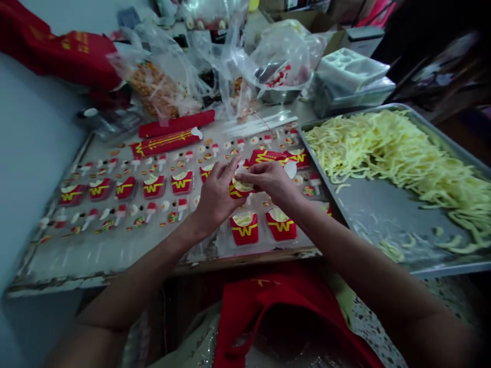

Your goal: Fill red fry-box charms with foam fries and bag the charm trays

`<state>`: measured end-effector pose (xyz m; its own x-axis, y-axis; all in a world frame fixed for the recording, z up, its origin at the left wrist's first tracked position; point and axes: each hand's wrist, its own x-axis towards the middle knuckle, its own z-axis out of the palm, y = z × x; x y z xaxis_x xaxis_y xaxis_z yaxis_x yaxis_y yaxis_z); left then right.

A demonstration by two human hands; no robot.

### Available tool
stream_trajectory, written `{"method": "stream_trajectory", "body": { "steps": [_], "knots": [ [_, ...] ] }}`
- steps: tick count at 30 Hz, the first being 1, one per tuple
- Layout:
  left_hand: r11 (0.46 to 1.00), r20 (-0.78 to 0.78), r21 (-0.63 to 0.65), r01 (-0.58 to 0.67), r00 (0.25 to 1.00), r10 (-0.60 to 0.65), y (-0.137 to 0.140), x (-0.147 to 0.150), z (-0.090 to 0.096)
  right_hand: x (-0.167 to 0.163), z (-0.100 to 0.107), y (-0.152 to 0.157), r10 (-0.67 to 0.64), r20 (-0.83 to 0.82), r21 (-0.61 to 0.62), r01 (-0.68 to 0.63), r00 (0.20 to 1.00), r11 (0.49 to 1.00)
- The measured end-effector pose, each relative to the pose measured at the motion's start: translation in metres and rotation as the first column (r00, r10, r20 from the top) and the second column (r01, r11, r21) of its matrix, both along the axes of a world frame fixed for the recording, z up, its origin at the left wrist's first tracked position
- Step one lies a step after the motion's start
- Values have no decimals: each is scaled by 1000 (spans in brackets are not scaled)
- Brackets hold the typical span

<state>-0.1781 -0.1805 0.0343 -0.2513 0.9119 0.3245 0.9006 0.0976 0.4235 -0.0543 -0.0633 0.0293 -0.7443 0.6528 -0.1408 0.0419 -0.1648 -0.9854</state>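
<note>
Two hands (pixel 219 193), both closed on one small red carton (pixel 237 193) — limp, pale strips (pixel 406 143) on a metal tray (pixel 376 204).

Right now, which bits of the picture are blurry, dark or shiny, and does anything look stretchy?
Head view: dim, bluish light, with the top right corner nearly black; head view: the red cloth at top left looks soft, while the little red boxes near the middle look clearer; head view: plastic bags catch pale glare, and the forearms look stretched.
</note>
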Motion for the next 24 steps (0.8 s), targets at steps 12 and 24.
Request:
{"method": "stream_trajectory", "body": {
  "steps": [12,24],
  "knots": [
    [965,235,-202,-167,948,213,-123,-23,-21,-29,-15,-78,361,249,340,-430,899,836],
    [978,-143,-200,-67,989,38,-157,-41,-81,-43,-34,-100,187,676,712,-697,713,87]
  ]
}}
